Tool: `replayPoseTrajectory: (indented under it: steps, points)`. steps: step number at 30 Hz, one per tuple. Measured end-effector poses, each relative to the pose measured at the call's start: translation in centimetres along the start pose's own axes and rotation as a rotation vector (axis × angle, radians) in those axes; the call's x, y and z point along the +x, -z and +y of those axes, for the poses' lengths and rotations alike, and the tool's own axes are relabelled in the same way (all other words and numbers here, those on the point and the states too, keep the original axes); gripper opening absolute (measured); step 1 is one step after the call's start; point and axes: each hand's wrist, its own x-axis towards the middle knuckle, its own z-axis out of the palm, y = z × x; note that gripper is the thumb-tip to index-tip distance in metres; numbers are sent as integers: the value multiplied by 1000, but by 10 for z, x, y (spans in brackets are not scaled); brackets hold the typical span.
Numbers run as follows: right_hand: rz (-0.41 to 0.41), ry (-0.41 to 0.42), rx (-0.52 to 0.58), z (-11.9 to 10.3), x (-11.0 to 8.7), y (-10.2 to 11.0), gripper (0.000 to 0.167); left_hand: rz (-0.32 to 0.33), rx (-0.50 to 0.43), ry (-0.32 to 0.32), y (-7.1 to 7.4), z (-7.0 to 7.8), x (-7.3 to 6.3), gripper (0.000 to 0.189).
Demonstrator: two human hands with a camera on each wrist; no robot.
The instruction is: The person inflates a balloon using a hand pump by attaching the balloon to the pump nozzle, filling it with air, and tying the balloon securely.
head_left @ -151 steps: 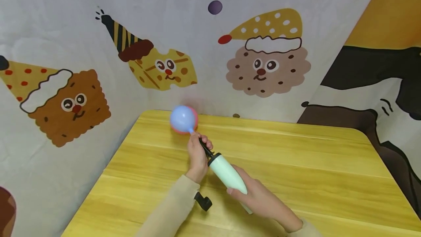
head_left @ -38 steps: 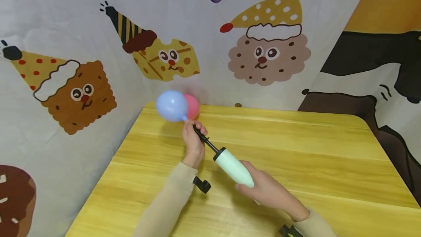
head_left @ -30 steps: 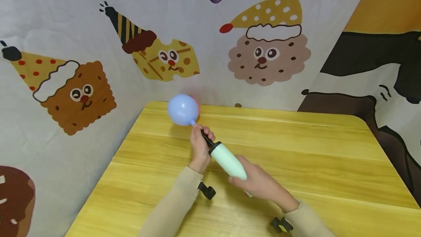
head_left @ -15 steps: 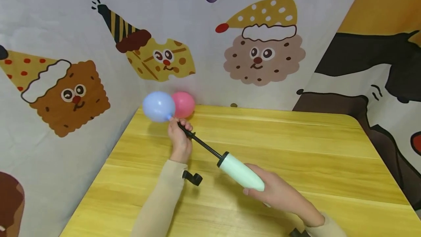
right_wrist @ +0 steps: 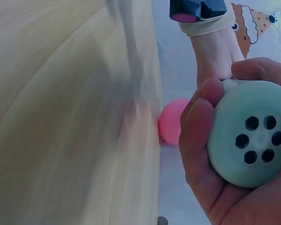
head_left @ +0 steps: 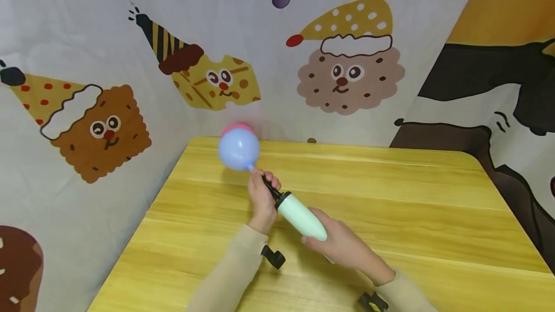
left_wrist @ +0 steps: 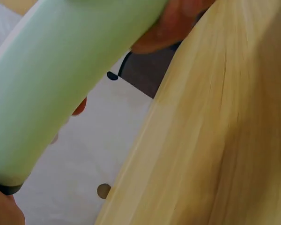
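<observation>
My left hand (head_left: 262,199) grips the black nozzle end of a mint-green hand balloon pump (head_left: 301,215). At that end, the neck of a round blue balloon (head_left: 239,149) sits by my left thumb and fingers. Wrapped about the pump's green barrel is my right hand (head_left: 342,242); the right wrist view shows its fingers (right_wrist: 196,126) curled round the vented end. Little of the black rod shows between barrel and left hand. Behind the blue balloon, mostly hidden, is a pink balloon (head_left: 237,125). In the left wrist view the pump barrel (left_wrist: 70,79) fills the upper left.
A yellow wooden table (head_left: 390,191) lies under both hands. A white cloth (head_left: 277,81) printed with cartoon biscuits and cheese hangs behind it and along the left. Black camera mounts (head_left: 274,257) are strapped to both wrists.
Half a second ago the pump's rod was drawn far out; now the hands are closer and it is pushed in. The blue balloon swung right, covering the pink one. It looks slightly larger than five seconds ago.
</observation>
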Motion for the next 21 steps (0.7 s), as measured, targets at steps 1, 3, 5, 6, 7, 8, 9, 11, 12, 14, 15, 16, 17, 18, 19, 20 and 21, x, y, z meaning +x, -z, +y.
replayPoseTrajectory:
  steps: [1, 3, 5, 6, 7, 8, 9, 11, 12, 14, 15, 16, 17, 18, 19, 20, 21]
  points:
    - [-10, 2, 16, 0, 1, 0, 67, -1, 7, 4, -1, 0, -1, 35]
    - [-27, 6, 44, 0, 1, 0, 67, 2, 3, 16, -2, 3, 0, 33]
    - [-29, 5, 48, 1, -2, 2, 67, 17, -15, 18, -1, 8, 4, 33]
    - [-25, 7, 43, 1, -4, 3, 67, 28, -23, 12, -1, 12, 7, 34]
    - [-22, 3, 36, 3, -7, 6, 67, 36, -29, 2, 0, 15, 11, 34]
    - [-16, 2, 18, 4, -11, 9, 67, 44, -35, -9, 2, 19, 14, 35]
    - [-10, 2, -2, 6, -16, 12, 67, 51, -43, -25, 3, 22, 18, 36]
    - [-8, 10, -30, 10, -26, 17, 67, 65, -52, -49, 8, 27, 25, 37]
    - [-9, 16, -44, 12, -30, 19, 66, 70, -55, -55, 9, 29, 27, 37]
    - [-6, 36, -74, 16, -37, 21, 65, 77, -61, -50, 12, 30, 29, 37]
    - [-4, 49, -84, 18, -39, 21, 65, 79, -62, -44, 13, 29, 29, 37]
    - [1, 63, -94, 19, -40, 21, 64, 81, -64, -39, 14, 27, 28, 37]
    - [10, 75, -103, 20, -40, 20, 64, 84, -68, -37, 14, 25, 26, 36]
    - [18, 82, -114, 21, -39, 18, 64, 86, -71, -39, 14, 22, 24, 36]
    - [27, 87, -119, 22, -38, 16, 63, 86, -72, -39, 12, 19, 21, 35]
    - [33, 83, -117, 22, -36, 15, 63, 84, -69, -38, 11, 16, 18, 34]
    - [39, 75, -117, 22, -34, 13, 63, 76, -65, -36, 9, 12, 14, 34]
